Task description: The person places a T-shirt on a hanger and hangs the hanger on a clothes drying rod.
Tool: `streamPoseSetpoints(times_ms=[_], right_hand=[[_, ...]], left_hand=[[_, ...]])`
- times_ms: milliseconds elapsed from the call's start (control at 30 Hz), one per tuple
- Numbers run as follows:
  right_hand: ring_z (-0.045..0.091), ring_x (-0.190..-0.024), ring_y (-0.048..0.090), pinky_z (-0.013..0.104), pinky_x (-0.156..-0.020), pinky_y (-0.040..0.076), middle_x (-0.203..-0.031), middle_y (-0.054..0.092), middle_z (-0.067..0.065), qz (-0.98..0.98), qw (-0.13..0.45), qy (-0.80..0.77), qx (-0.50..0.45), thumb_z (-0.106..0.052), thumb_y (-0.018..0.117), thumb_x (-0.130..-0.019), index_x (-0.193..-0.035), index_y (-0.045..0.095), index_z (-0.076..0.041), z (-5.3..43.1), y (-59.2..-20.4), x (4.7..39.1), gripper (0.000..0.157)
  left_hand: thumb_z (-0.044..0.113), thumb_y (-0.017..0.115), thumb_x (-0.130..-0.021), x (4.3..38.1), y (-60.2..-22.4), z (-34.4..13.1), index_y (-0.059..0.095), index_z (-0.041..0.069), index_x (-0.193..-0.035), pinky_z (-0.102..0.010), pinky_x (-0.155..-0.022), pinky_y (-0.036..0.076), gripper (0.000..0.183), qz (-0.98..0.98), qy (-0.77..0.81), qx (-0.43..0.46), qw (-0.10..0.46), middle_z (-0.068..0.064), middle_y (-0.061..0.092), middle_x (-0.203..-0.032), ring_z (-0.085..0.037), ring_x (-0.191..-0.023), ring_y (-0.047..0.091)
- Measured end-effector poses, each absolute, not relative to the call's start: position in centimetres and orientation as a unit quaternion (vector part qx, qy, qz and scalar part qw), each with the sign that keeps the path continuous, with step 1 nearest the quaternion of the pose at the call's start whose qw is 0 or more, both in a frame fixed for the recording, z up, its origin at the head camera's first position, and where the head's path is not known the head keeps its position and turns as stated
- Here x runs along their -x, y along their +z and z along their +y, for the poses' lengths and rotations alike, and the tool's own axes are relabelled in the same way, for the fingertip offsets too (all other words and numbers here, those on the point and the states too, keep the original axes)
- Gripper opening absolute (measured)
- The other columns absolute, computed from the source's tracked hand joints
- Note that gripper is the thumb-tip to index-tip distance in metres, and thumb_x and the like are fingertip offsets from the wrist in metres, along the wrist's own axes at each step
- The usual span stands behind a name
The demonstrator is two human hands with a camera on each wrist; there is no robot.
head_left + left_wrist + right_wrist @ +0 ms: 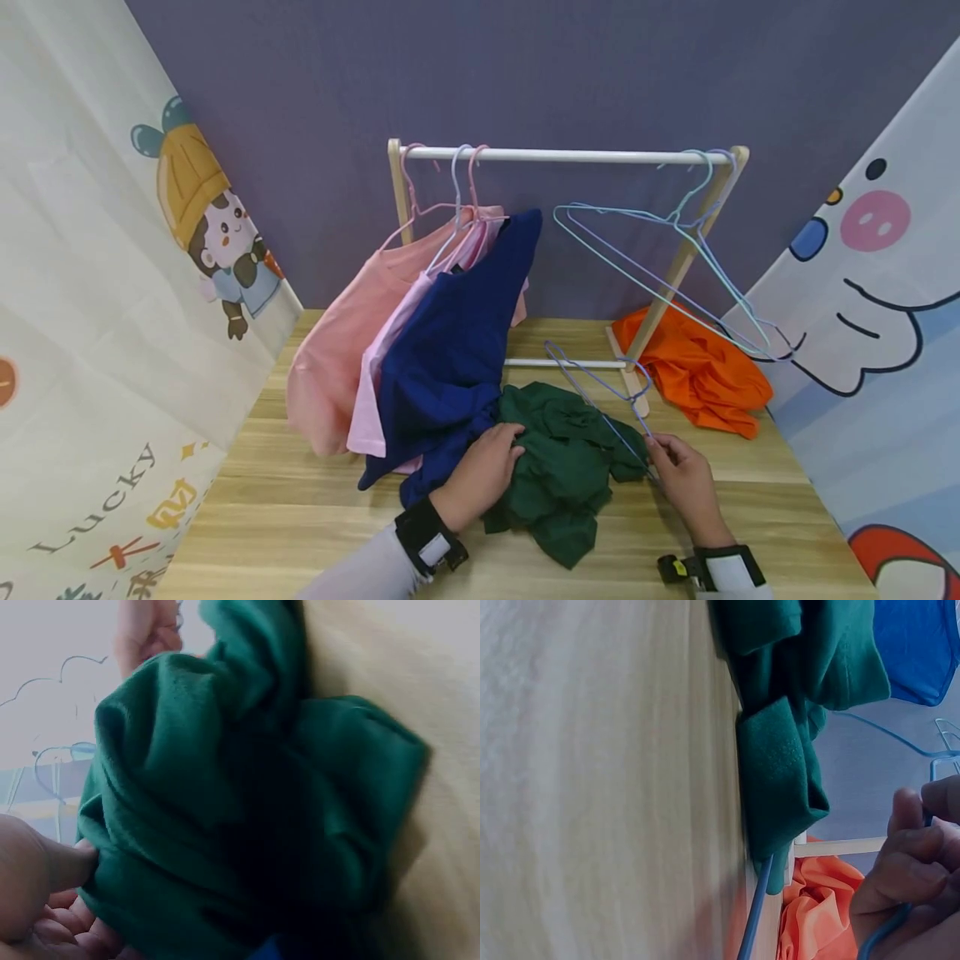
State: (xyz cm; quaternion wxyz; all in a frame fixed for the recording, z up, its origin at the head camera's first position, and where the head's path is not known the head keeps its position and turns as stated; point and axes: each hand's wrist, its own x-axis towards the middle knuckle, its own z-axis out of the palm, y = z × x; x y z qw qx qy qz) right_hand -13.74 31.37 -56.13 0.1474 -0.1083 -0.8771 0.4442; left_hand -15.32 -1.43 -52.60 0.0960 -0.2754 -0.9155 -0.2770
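Observation:
A crumpled dark green garment (pixel 558 454) lies on the wooden table, partly over the hem of a navy garment (pixel 465 333). My left hand (pixel 483 471) pinches its left side; in the left wrist view the thumb (pixel 64 866) presses on the cloth. With curled fingers, my right hand (pixel 682 479) grips a blue-violet hanger (pixel 639 414) near one end. Part of that hanger lies along the garment's right side. In the right wrist view, a hanger bar (pixel 756 915) runs into a fold of the green cloth (pixel 780 772); its far part is hidden there.
Behind stands a rack with a white rail (pixel 570 156). Pink garments (pixel 337 367) and the navy one hang at its left. Bare hangers (pixel 678 221) hang at its right. An orange garment (pixel 697 367) lies by the right foot. Printed curtains (pixel 82 250) flank the table.

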Motion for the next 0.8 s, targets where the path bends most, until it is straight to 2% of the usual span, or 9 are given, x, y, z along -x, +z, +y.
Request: streamPoseSetpoints(times_ms=[133, 267, 567, 800], right_hand=[[0.003, -0.068, 0.055, 0.021, -0.059, 0.046, -0.084, 0.071, 0.014, -0.878, 0.147, 0.444, 0.104, -0.019, 0.062, -0.105, -0.111, 0.074, 0.002, 31.4, -56.2, 13.7, 0.025], [0.003, -0.068, 0.055, 0.021, -0.059, 0.045, -0.083, 0.071, 0.012, -0.878, 0.149, 0.444, 0.102, -0.018, 0.062, -0.105, -0.110, 0.075, 0.002, 31.4, -56.3, 13.7, 0.024], [0.004, -0.067, 0.054, 0.022, -0.058, 0.045, -0.082, 0.070, 0.012, -0.877, 0.147, 0.446, 0.101, -0.019, 0.062, -0.105, -0.110, 0.075, 0.001, 31.3, -56.0, 13.6, 0.024], [0.005, -0.068, 0.056, 0.021, -0.059, 0.046, -0.079, 0.068, 0.008, -0.878, 0.146, 0.444, 0.098, -0.018, 0.063, -0.105, -0.109, 0.075, 0.000, 31.4, -55.9, 13.7, 0.023]], left_hand=[[0.014, 0.066, -0.102, 15.6, -51.6, -1.9, 0.071, 0.009, -0.117, -0.034, -0.092, 0.056, 0.017, -0.900, -0.311, 0.288, 0.100, -0.005, 0.068, -0.108, -0.020, -0.104, 0.067], [0.010, 0.070, -0.098, 16.1, -50.3, -2.7, 0.070, 0.011, -0.109, -0.033, -0.092, 0.056, 0.011, -0.885, -0.341, 0.290, 0.126, -0.003, 0.065, -0.105, -0.018, -0.102, 0.066], [0.003, 0.067, -0.097, 16.8, -45.0, -4.7, 0.064, 0.010, -0.113, -0.042, -0.091, 0.057, 0.018, -0.880, -0.387, 0.231, 0.148, -0.007, 0.074, -0.110, -0.023, -0.102, 0.072], [0.000, 0.062, -0.100, 17.5, -41.9, -6.3, 0.064, 0.009, -0.114, -0.044, -0.093, 0.058, 0.016, -0.866, -0.403, 0.244, 0.169, -0.008, 0.073, -0.108, -0.023, -0.099, 0.071]])
